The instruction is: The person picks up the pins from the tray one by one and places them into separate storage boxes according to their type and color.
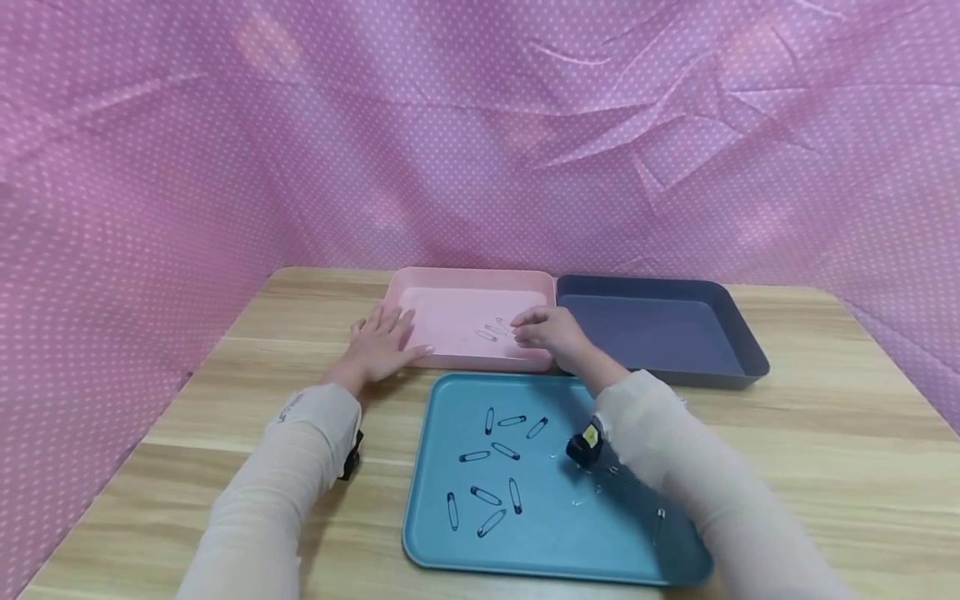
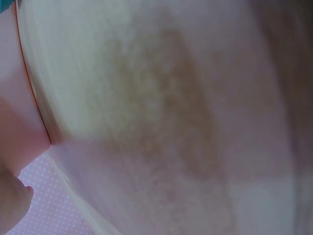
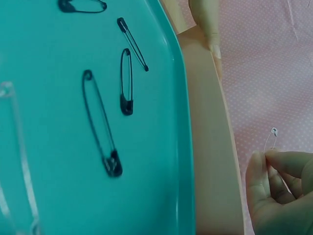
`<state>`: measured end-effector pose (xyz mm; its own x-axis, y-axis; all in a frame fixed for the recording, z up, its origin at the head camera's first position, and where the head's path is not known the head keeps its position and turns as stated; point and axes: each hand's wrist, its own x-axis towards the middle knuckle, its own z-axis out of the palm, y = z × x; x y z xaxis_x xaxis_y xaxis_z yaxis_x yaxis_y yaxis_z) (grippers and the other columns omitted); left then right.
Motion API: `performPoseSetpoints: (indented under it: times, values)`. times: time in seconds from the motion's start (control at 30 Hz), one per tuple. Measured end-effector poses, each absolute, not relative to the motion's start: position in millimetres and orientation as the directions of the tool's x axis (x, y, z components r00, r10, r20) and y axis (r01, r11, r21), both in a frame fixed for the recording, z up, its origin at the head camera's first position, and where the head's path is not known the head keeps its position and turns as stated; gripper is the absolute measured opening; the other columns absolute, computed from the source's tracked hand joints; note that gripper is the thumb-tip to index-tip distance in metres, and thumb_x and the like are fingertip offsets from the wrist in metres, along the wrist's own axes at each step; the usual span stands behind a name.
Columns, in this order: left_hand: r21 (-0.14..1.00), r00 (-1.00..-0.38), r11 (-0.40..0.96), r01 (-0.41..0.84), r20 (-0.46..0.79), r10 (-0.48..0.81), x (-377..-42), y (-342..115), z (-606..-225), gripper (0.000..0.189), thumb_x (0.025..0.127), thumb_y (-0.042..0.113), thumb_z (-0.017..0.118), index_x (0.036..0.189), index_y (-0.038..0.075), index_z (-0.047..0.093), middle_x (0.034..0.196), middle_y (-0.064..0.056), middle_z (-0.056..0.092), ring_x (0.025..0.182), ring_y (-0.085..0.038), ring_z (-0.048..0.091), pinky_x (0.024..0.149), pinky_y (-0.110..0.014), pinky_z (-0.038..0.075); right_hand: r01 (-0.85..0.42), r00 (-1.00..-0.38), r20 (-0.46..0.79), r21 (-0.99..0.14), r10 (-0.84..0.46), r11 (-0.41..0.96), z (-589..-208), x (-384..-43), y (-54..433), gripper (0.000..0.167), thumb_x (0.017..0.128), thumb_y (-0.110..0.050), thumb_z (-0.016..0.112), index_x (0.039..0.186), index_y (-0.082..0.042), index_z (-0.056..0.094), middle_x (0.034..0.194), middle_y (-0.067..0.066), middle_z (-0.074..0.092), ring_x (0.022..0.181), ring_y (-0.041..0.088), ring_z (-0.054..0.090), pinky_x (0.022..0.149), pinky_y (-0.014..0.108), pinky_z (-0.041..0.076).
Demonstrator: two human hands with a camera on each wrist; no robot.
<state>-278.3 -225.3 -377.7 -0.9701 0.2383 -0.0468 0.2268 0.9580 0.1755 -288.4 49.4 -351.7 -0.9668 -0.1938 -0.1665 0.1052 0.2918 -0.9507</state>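
In the right wrist view, my right hand (image 3: 286,196) pinches a silver safety pin (image 3: 274,132) between thumb and forefinger. The head view has this right hand (image 1: 553,335) over the right end of a pink tray (image 1: 472,279), close to several silver safety pins (image 1: 487,336) lying in it. With fingers spread, my left hand (image 1: 378,346) rests on the left side of the same tray. Several black safety pins (image 3: 113,169) lie scattered on a teal tray (image 1: 540,550) in front. Some silver pins on its right half are partly hidden by my right forearm.
A dark blue tray (image 1: 637,287) stands right of the pink one, close against it. All three trays sit on a wood-grain table (image 1: 810,417). Pink dotted cloth (image 1: 465,150) hangs behind and along the sides.
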Motion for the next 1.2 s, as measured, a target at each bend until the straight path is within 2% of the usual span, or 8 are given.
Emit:
performPoseSetpoints:
  times: [0.27,0.47,0.73,0.9,1.07,1.2]
  values:
    - [0.171,-0.972,0.961,0.219,-0.049,0.23,-277,-225,-377,0.078,0.082,0.061,0.031,0.139,0.012,0.012,0.143,-0.014,0.007,0.128,-0.033,-0.006,0.096,-0.056,0.002,0.076,-0.967,-0.154,-0.934,-0.201,0.349,-358,-304,33,0.019,0.08,-0.002,0.057,0.098,-0.001,0.062,0.098,0.008,0.059,0.085,0.018,0.057,0.072,0.026,0.047]
    - [0.16,-0.973,0.964,0.214,-0.058,0.225,-278,-227,-378,0.079,0.082,0.062,0.03,0.139,0.012,0.011,0.143,-0.014,0.006,0.127,-0.034,-0.007,0.096,-0.056,0.001,0.077,-0.968,-0.148,-0.944,-0.202,0.321,-364,-318,23,0.018,0.08,0.004,0.054,0.096,0.004,0.062,0.099,0.013,0.059,0.084,0.02,0.057,0.07,0.024,0.048]
    - [0.15,-0.97,0.964,0.221,-0.065,0.232,-278,-228,-378,0.079,0.082,0.063,0.029,0.139,0.012,0.01,0.143,-0.013,0.006,0.127,-0.034,-0.007,0.096,-0.056,0.0,0.078,-0.981,-0.147,-0.898,-0.128,0.433,-374,-332,16,0.015,0.078,0.003,0.056,0.089,0.0,0.066,0.094,0.009,0.061,0.075,0.015,0.053,0.063,0.022,0.045]
    - [0.144,-0.972,0.965,0.219,-0.059,0.229,-279,-227,-380,0.079,0.081,0.063,0.029,0.139,0.012,0.011,0.143,-0.012,0.006,0.128,-0.033,-0.007,0.096,-0.055,0.001,0.069,-0.983,-0.145,-0.865,-0.115,0.497,-378,-339,13,0.015,0.079,0.0,0.056,0.088,-0.004,0.067,0.091,0.007,0.062,0.076,0.016,0.051,0.061,0.022,0.042]
    - [0.145,-0.97,0.964,0.224,-0.06,0.234,-281,-226,-381,0.08,0.081,0.064,0.028,0.14,0.012,0.01,0.143,-0.012,0.006,0.128,-0.033,-0.007,0.096,-0.055,0.0,0.096,-0.987,-0.148,-0.865,-0.068,0.493,-380,-343,14,0.016,0.079,0.002,0.054,0.088,-0.004,0.066,0.091,0.007,0.062,0.079,0.016,0.051,0.062,0.021,0.041]
    - [0.14,-0.971,0.965,0.223,-0.053,0.232,-280,-224,-381,0.079,0.082,0.063,0.028,0.139,0.012,0.011,0.143,-0.012,0.007,0.128,-0.033,-0.006,0.096,-0.056,0.001,0.13,-0.986,-0.165,-0.872,-0.034,0.471,-381,-344,17,0.016,0.079,0.003,0.053,0.088,-0.002,0.065,0.087,0.009,0.062,0.074,0.016,0.053,0.059,0.021,0.042]
